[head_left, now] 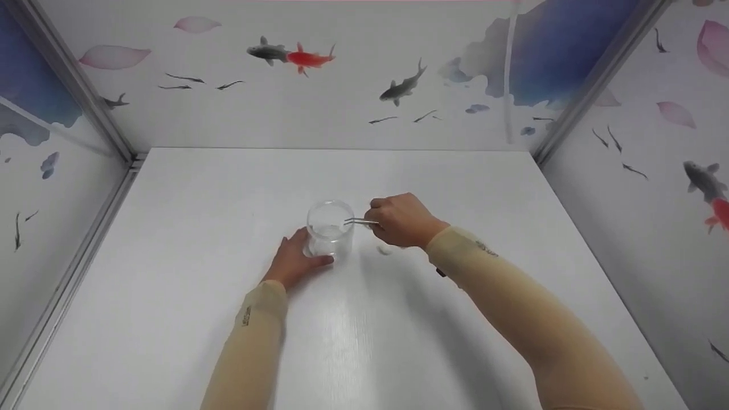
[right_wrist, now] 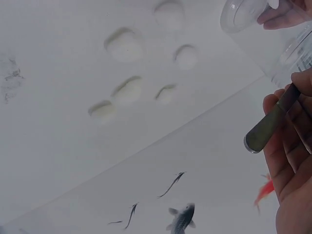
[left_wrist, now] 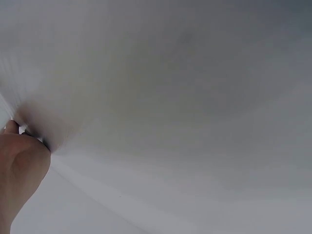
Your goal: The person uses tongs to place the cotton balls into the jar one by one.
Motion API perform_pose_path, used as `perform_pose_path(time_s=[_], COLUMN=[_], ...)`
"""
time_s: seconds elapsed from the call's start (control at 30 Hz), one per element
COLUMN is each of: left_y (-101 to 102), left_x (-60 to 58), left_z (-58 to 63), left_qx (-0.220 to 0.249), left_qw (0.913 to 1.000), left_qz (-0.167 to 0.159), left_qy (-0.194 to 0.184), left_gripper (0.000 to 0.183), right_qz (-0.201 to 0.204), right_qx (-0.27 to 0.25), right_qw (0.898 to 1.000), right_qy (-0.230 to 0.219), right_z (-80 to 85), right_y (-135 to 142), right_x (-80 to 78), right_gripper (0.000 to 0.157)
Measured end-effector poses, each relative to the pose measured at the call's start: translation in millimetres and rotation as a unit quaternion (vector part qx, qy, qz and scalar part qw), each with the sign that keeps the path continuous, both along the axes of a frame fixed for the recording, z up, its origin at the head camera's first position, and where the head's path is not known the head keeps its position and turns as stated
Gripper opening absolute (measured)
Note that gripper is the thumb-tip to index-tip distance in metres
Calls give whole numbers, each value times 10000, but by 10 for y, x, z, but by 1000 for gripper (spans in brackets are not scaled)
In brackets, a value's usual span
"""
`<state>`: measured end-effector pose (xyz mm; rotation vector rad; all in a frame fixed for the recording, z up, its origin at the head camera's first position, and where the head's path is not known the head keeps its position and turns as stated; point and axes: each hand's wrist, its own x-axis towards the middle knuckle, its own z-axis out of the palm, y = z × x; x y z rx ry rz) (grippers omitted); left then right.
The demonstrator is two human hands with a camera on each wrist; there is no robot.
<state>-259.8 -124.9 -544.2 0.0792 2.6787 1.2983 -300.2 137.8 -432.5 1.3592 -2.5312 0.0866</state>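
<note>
A clear, round jar (head_left: 332,249) stands on the white table, its top uncovered. My left hand (head_left: 293,259) holds it from the left side, with the thumb in front and the fingers behind. Metal tweezers (head_left: 361,221) are pinched in my right hand (head_left: 401,219), their tips over the jar's right rim. In the right wrist view the broad rear end of the tweezers sticks out past the fingers. A small white piece (right_wrist: 274,4) shows at the jar there. Only part of my left hand (left_wrist: 22,170) appears in the left wrist view.
Several white rounded lumps (right_wrist: 124,46) lie on the table, apart from one another; one white lump (head_left: 384,249) shows below my right hand in the head view. Panels painted with fish and petals (head_left: 342,108) wall the table (head_left: 171,256) at the back and sides.
</note>
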Motion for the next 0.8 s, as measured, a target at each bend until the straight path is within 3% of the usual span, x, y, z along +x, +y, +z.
perform_pose_path(time_s=[0.4,0.8], left_y=[-4,-5], left_x=[19,16], left_z=[10,20], left_qx=[-67,-38], left_qw=[9993,9997], left_qz=[146,68], left_qy=[-351,-251], left_gripper=[101,100], right_qz=[-86,-119], right_qx=[-103,-195], right_qw=[9998,9997], right_qy=[-129,-3], right_z=[-19,15], right_y=[125,271], right_x=[17,-7], right_gripper=[14,12])
